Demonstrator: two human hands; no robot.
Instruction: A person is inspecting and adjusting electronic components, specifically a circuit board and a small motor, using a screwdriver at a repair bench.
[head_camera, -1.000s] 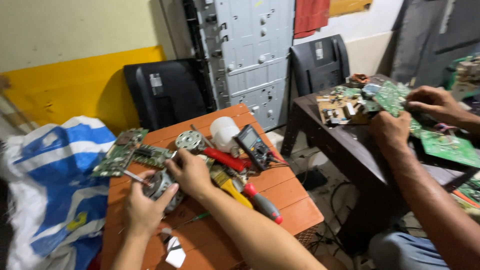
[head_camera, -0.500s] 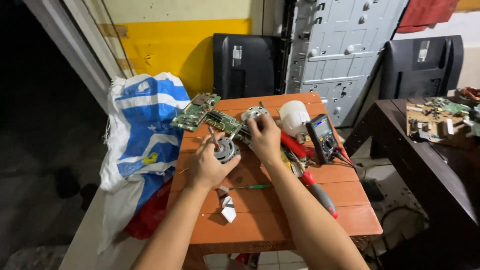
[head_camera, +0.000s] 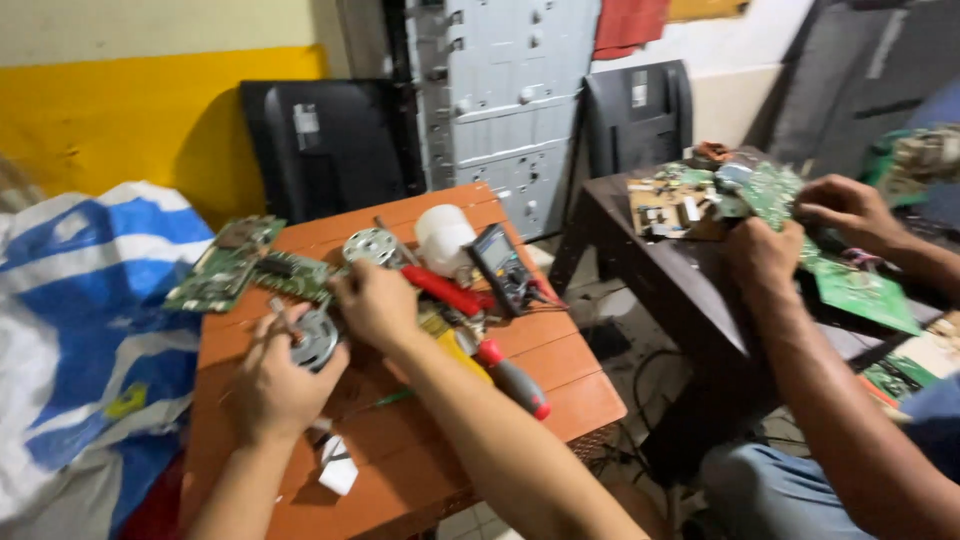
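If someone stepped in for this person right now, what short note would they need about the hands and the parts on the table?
Left hand: holds a small round metal motor on the orange table.
Right hand: closed, resting by the motor; whether it grips a tool is unclear.
Nearby: green circuit boards, a round metal disc, a multimeter, red-handled screwdrivers.
Done or left: cannot tell; the motor looks whole.
A co-worker's hands handle boards at the dark table.
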